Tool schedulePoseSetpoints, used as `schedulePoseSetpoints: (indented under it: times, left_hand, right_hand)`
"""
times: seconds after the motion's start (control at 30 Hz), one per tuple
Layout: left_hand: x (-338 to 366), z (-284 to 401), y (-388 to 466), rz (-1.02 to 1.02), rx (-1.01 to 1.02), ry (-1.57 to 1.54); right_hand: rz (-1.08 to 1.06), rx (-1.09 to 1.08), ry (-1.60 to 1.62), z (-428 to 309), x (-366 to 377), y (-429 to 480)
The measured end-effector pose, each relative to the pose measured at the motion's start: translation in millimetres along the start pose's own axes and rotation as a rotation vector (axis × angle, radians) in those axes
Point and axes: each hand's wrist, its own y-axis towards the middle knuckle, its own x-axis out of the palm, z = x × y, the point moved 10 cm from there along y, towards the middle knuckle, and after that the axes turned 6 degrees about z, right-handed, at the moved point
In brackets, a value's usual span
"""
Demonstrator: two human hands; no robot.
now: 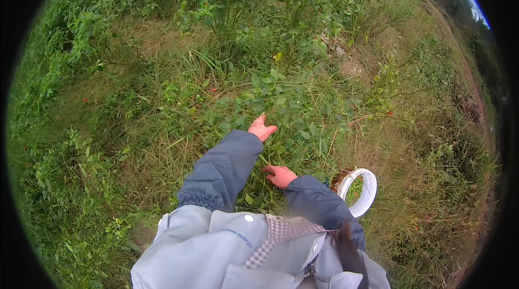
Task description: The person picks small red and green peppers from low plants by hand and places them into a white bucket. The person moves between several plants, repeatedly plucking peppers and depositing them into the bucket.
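Observation:
Both hands wear pink-orange gloves, with dark blue sleeve covers on the arms. My left hand point(262, 128) reaches into a low leafy green plant point(284, 106), thumb and fingers apart; its fingertips are partly lost among the leaves. Nearer my body, my right hand point(279, 176) is at the plant's lower stems, its fingers bent; whether it grips a stem cannot be told. A white bucket point(368, 193) stands right of my right forearm, tilted in view, with green and some red chili peppers point(354, 190) inside.
Taller pepper plants point(300, 17) with small red peppers grow ahead. Dry grass and weeds point(154, 114) cover the ground to the left. A red pepper point(390, 113) shows at the right, and a dirt strip point(466, 66) runs along the far right.

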Motion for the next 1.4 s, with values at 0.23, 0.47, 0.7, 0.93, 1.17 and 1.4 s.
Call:
schedulePoseSetpoints:
  times: [0.23, 0.47, 0.7, 0.93, 1.17, 1.4]
  left_hand:
    - [101, 38, 40, -0.199, -0.198, -0.856]
    - [121, 78, -89, -0.257, 0.435, -0.203]
    - [161, 28, -120, -0.437, 0.185, -0.535]
    - [181, -12, -108, -0.459, 0.015, -0.991]
    - [167, -8, -108, -0.425, 0.036, -0.917]
    - [150, -1, -106, -0.4, 0.141, -0.662]
  right_hand:
    - [0.107, 0.038, -0.068, 13, -7, -14]
    - [0.416, -0.448, 0.077, -7, -9, -35]
    - [0.18, 0.109, 1.304, 45, -11, -118]
    - [0.894, 0.363, 1.387, 104, -63, -179]
    - [1.111, 0.36, 0.567, 115, -95, -163]
    - [0.749, 0.339, 1.394, 125, -60, -126]
